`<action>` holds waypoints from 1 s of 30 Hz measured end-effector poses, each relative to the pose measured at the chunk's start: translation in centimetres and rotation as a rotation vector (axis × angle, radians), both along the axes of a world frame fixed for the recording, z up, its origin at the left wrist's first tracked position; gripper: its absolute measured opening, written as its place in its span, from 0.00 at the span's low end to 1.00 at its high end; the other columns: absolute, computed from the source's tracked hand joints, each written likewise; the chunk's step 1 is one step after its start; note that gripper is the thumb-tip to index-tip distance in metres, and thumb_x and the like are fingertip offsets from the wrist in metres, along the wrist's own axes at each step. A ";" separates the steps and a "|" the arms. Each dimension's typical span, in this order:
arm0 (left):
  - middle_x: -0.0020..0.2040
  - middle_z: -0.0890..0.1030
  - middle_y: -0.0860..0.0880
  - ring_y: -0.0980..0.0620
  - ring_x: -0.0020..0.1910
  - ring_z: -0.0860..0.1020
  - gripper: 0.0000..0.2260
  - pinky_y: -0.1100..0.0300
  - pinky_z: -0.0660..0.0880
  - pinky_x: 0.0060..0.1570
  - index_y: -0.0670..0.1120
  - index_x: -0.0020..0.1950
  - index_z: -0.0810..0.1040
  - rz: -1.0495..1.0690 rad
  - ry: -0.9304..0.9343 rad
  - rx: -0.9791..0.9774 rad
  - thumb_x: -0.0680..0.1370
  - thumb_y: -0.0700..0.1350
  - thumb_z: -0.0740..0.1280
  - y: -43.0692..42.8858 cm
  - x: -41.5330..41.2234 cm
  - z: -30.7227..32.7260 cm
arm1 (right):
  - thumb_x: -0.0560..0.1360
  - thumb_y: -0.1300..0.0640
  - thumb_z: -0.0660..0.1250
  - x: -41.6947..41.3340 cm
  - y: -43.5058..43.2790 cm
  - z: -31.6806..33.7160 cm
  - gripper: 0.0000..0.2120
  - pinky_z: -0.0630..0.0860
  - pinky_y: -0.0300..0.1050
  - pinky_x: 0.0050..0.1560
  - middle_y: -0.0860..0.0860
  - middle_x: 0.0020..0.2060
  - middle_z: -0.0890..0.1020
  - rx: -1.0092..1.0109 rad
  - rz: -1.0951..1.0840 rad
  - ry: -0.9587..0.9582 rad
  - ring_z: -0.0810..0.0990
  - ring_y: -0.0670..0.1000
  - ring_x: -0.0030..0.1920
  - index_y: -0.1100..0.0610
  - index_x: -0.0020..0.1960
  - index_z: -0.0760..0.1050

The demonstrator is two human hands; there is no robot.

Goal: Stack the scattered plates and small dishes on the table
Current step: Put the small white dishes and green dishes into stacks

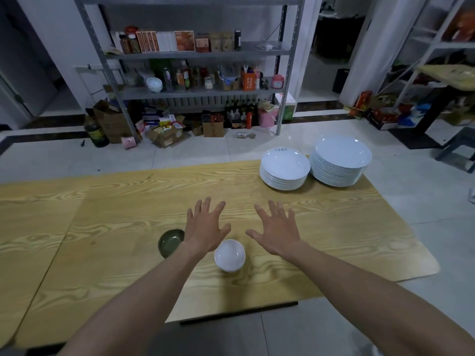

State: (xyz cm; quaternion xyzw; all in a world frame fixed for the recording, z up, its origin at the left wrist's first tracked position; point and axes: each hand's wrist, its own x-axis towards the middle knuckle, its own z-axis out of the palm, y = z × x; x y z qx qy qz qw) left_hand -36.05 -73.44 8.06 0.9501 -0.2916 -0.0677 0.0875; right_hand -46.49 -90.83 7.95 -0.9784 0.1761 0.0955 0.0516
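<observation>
Dishes (229, 255) in white sit between the wrists of left hand (205, 227) and right hand (276, 232), both splayed, empty.

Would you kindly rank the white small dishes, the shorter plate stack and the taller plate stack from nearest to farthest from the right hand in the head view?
1. white small dishes, just left of the right hand
2. shorter plate stack, ahead, far side
3. taller plate stack, far right corner

Two arms come in from the lower corners of the frame. The left forearm (144, 299) and the right forearm (359, 283) are bare along all that shows. The left hand (205, 227) and the right hand (279, 233), at centre frame, are bare too.
</observation>
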 end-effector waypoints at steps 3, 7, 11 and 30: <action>0.80 0.52 0.44 0.42 0.79 0.49 0.30 0.42 0.50 0.75 0.56 0.79 0.54 0.022 0.033 0.005 0.79 0.61 0.60 1.2 -0.8 -1.6 | 0.78 0.31 0.52 -0.6 0.6 -1.2 0.37 0.45 0.63 0.76 0.56 0.80 0.45 0.054 0.007 0.030 0.44 0.59 0.80 0.45 0.81 0.46; 0.77 0.61 0.41 0.42 0.76 0.58 0.29 0.48 0.59 0.72 0.55 0.78 0.60 0.104 0.059 -0.052 0.79 0.59 0.62 3.4 -1.4 -3.5 | 0.79 0.35 0.57 -1.0 1.3 -2.9 0.34 0.57 0.57 0.74 0.55 0.80 0.51 0.168 -0.002 0.046 0.53 0.56 0.79 0.46 0.80 0.53; 0.62 0.72 0.42 0.43 0.63 0.68 0.24 0.51 0.69 0.62 0.51 0.73 0.71 0.301 0.075 -0.221 0.78 0.53 0.66 6.3 -1.1 -5.5 | 0.79 0.39 0.62 -1.1 2.1 -5.2 0.31 0.67 0.53 0.69 0.54 0.77 0.57 0.361 -0.038 0.075 0.62 0.56 0.75 0.46 0.78 0.58; 0.60 0.75 0.42 0.45 0.46 0.81 0.14 0.54 0.82 0.42 0.50 0.65 0.76 0.808 0.555 -0.848 0.79 0.45 0.69 11.7 2.8 -14.5 | 0.75 0.59 0.71 1.0 5.3 -13.7 0.14 0.69 0.39 0.55 0.48 0.55 0.78 0.814 -0.442 -0.116 0.76 0.49 0.53 0.55 0.61 0.79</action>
